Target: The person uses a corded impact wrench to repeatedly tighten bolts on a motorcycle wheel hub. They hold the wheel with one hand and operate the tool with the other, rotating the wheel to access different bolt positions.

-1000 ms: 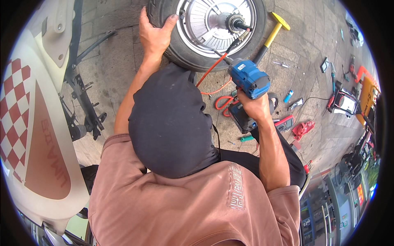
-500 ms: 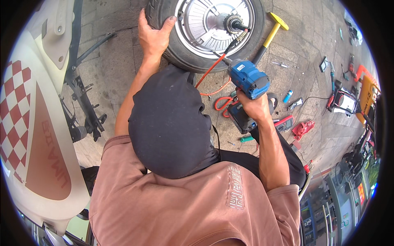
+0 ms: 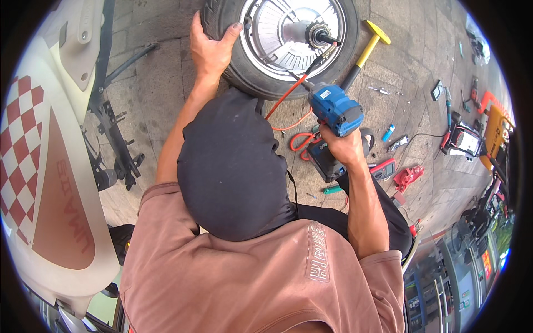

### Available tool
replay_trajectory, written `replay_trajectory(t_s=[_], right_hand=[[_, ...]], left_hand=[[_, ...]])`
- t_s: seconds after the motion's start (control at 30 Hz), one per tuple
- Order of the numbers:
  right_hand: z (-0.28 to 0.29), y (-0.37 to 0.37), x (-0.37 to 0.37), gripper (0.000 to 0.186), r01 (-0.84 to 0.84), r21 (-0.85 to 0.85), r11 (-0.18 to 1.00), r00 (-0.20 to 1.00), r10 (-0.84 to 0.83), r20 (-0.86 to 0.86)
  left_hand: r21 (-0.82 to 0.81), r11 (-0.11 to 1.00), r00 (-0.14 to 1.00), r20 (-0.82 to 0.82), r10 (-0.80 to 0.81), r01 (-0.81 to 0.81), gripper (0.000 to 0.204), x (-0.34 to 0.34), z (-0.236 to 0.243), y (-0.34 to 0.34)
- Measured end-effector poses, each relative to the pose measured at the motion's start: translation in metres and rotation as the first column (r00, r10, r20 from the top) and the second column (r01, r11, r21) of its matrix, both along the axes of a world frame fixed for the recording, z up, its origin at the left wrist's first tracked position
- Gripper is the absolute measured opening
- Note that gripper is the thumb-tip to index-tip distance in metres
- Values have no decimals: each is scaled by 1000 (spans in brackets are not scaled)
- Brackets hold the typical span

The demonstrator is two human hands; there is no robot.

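A scooter-type wheel with a silver hub motor (image 3: pixel 286 41) and a black tyre (image 3: pixel 237 64) lies at the top. My left hand (image 3: pixel 214 54) grips the tyre's left side, thumb on the sidewall and fingers over the tread. In my right hand (image 3: pixel 345 149) is a blue cordless impact wrench (image 3: pixel 333 102), held by its handle. The wrench's nose points at the lower edge of the wheel's rim; its exact contact is too small to make out. An orange cable (image 3: pixel 286 101) runs from near the axle (image 3: pixel 327 39) past the wrench.
Right of the wheel lies a yellow-headed hammer (image 3: pixel 376 33). Scattered on the paving are a red multimeter (image 3: pixel 383 169), a red cloth-like bundle (image 3: pixel 408 177) and a blue lighter-like object (image 3: pixel 388 132). A white scooter body panel (image 3: pixel 61 188) stands at left, beside a black frame (image 3: pixel 114 136).
Little differs. My left hand and the wheel appear very slightly farther right and lower. The wrench keeps pointing at the rim, and both holds are unchanged.
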State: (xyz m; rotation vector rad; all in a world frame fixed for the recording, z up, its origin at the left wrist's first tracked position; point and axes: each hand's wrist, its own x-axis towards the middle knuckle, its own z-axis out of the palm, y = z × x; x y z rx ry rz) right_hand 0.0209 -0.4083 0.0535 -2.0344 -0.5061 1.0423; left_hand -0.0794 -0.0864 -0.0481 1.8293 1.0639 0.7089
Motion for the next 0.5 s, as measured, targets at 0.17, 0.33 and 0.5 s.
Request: replay_trajectory(t_s=[0.17,0.33,0.5], right_hand=[[2,0,1,29,11,6,1000,1000,-11,-24],[2,0,4,27,-13,-24,1000,999,12,-32],[2,1,3,25,-5,21,1000,1000,5,-13]], left_hand=[[-14,1000,999,48,-1,2,105,2,0,0],[-45,999,998,65,-2,5,104,2,3,-2],[-55,998,999,35,15,-13,104,3,4,-1]])
